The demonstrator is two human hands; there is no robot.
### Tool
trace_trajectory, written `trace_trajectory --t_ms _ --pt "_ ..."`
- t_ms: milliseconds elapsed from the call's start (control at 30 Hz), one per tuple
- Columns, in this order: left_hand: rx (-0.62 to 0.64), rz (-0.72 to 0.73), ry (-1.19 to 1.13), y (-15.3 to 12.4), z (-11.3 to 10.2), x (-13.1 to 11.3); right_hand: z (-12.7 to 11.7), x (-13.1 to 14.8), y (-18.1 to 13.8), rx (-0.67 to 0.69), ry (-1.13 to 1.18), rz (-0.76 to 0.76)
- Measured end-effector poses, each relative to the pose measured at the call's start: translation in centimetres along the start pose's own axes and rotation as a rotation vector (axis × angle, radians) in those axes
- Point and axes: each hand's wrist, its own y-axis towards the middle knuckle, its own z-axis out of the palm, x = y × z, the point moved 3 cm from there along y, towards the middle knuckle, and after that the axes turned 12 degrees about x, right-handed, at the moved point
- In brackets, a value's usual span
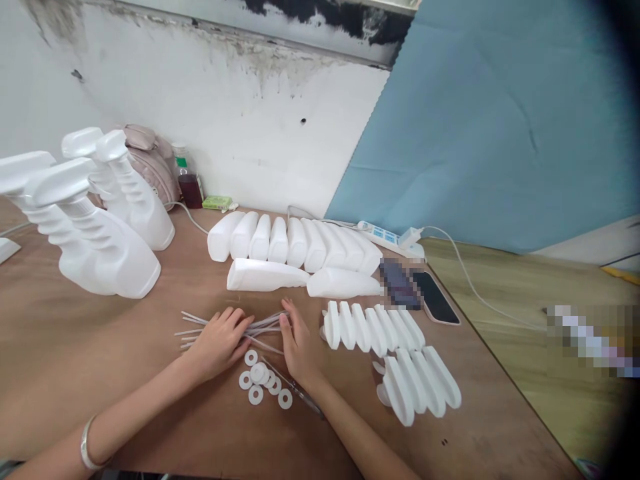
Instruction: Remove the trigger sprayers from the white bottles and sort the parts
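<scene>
A loose bundle of thin, pale plastic tubes [265,325] lies on the brown table. My left hand [220,340] is closed over the middle of the bundle, with tube ends sticking out on its left. At the tubes' other end, my right hand [300,350] stands on edge, its fingers stretched and touching the tube ends. White ring washers [255,395] lie in a small pile just below the hands. Beside the pile and partly under my right wrist is a thin pointed tool [300,393], its kind unclear.
White spray bottles [115,247] stand at the left. White bottles [267,275] lie in rows at the back. White trigger-head covers [373,327] lie in rows at the right, near a phone [437,300] and a power strip [390,237]. The table edge runs along the right.
</scene>
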Motion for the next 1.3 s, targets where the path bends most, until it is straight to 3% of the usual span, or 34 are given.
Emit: trace_trajectory --t_ms 133,267,433,700,933,1200,1300 --pt "-0.045 -0.002 0.003 0.1 0.6 -0.2 1.5 0.4 -1.0 0.033 0.104 -0.030" --pt "-0.076 -0.021 0.017 0.2 0.9 -0.2 0.9 0.0 -1.1 -0.034 0.182 0.030" --pt "-0.121 -0.023 0.026 0.3 1.2 -0.4 -0.5 -0.8 0.0 -0.096 0.310 0.049" --pt "-0.242 0.025 0.097 0.5 1.7 -0.9 1.5 -1.0 2.3 -0.120 0.557 -0.031" --pt "-0.295 0.059 0.069 0.4 1.8 -0.8 1.5 -0.7 2.4 -0.194 0.674 -0.005" --pt "-0.287 0.079 0.031 0.4 1.6 -1.0 1.9 -0.4 2.3 -0.159 0.650 -0.037" --pt "-0.235 0.062 0.033 0.4 1.5 -1.0 0.9 0.3 2.1 -0.029 0.452 -0.089"
